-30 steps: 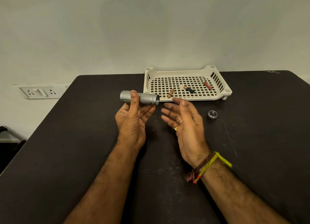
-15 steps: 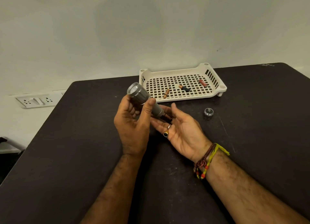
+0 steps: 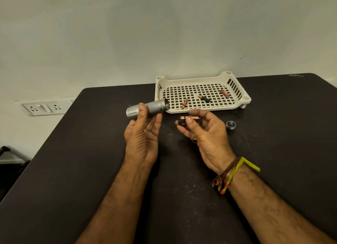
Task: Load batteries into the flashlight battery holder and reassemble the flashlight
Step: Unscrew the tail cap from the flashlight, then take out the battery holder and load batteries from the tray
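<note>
Both forearms are bare; the right wrist wears brown and yellow thread bracelets (image 3: pixel 230 174), and the right hand (image 3: pixel 206 134) a gold ring (image 3: pixel 194 140).

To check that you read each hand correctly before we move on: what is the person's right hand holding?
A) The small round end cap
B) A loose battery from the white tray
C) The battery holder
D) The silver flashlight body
C: the right hand pinches the battery holder, with a copper-coloured cell showing in it, while the left hand holds the flashlight body and the end cap lies on the table.
</note>
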